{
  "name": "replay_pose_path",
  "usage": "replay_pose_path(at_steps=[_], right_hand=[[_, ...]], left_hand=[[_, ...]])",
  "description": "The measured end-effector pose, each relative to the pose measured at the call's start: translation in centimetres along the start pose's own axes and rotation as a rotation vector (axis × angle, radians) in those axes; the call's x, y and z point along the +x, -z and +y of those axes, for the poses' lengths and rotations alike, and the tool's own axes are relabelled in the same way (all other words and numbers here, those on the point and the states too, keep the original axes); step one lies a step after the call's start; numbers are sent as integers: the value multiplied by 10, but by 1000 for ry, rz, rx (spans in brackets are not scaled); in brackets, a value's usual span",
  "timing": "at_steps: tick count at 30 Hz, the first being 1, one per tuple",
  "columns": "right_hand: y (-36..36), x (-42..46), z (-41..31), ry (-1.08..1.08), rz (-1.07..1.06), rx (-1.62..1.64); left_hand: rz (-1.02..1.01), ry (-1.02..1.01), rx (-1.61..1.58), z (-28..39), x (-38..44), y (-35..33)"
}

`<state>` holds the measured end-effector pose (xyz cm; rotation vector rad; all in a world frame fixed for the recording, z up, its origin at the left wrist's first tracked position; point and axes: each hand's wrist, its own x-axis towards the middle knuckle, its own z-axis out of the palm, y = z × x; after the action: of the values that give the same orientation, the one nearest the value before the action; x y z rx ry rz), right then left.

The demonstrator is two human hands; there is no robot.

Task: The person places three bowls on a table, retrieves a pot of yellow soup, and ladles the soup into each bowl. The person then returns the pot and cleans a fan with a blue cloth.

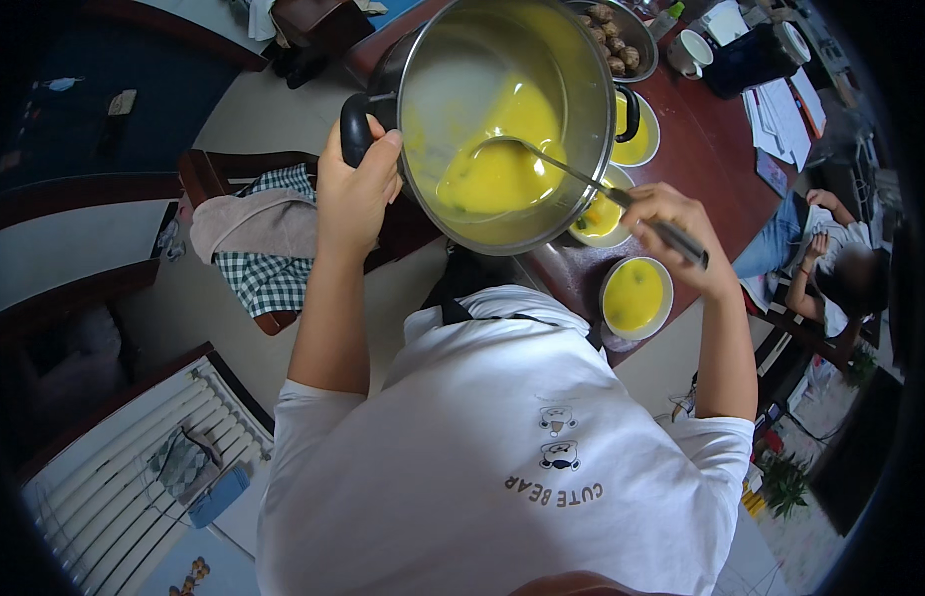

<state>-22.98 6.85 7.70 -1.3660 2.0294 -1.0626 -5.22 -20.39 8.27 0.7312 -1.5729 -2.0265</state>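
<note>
My left hand (pixel 360 179) grips the black side handle (pixel 353 128) of a deep steel pot (pixel 462 82), which tilts so that its mouth faces me. Yellow soup (pixel 485 186) pools low inside it. In my right hand (pixel 678 231) is the dark handle of a metal ladle (pixel 574 170), its bowl dipping into the soup. Beneath that hand a bowl (pixel 610 237) holds soup with orange and green pieces. Closer to my body stands another white bowl of yellow soup (pixel 637 296). A third filled bowl (pixel 647 145) is partly hidden by the pot.
On the dark red table (pixel 701 141) are a metal basin of round brown items (pixel 615 45), a white mug (pixel 690 54), a dark jar (pixel 753 59), papers (pixel 779 119) and a phone (pixel 771 173). A seated person (pixel 820 253) is at right. A chair with cloths (pixel 261 231) stands left.
</note>
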Motion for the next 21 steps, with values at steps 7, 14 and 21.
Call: replay_pose_path(at_steps=[7, 14, 21], right_hand=[[-9, 3, 39, -356, 176, 510], [-47, -9, 40, -539, 396, 938], [-71, -20, 32, -648, 509, 1213]], left_hand=[[8, -8, 18, 0, 2, 1], [31, -25, 25, -3, 1, 0], [9, -29, 13, -3, -1, -2]])
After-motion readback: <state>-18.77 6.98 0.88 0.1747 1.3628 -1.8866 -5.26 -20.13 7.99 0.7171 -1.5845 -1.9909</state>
